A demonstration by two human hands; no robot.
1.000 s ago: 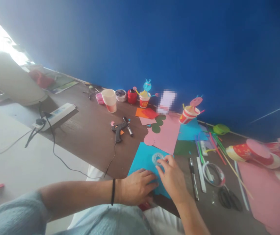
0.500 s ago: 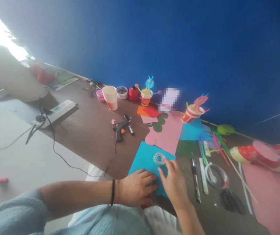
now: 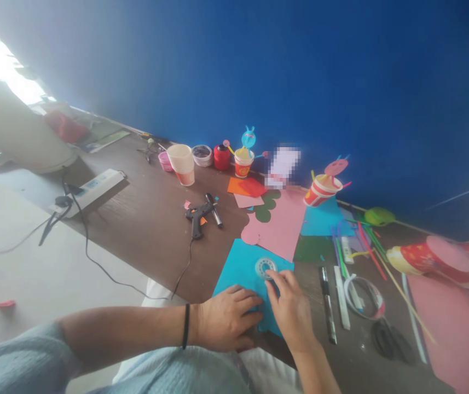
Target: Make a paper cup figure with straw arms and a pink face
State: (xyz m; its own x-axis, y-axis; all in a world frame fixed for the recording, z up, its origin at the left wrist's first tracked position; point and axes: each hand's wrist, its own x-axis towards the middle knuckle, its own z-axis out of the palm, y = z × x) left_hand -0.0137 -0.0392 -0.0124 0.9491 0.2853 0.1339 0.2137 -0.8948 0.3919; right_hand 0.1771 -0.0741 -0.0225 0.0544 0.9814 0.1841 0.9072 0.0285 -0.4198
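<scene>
A blue sheet of paper (image 3: 234, 262) lies at the table's near edge. My left hand (image 3: 230, 316) rests palm down on its lower part, fingers loosely spread. On the same sheet is a clear, round plastic ring (image 3: 266, 268) with a patterned inner rim. The bent fingers of my right hand (image 3: 290, 306) grip its near edge, thumb and forefinger close together. Beyond the blue sheet lies a pink sheet (image 3: 283, 224), with dark green scalloped paper (image 3: 266, 208) on its left side.
A black glue gun (image 3: 196, 216) and a marker (image 3: 214, 210) lie left of the sheets. Decorated paper cups (image 3: 322, 189) stand along the wall. A pen (image 3: 328, 306), tape roll (image 3: 363, 296) and scissors (image 3: 390, 342) lie rightward. A power strip (image 3: 94, 189) sits far left.
My right forefinger has slid down toward the thumb at the ring's near edge. My left hand stays on the blue paper. The view has shifted slightly.
</scene>
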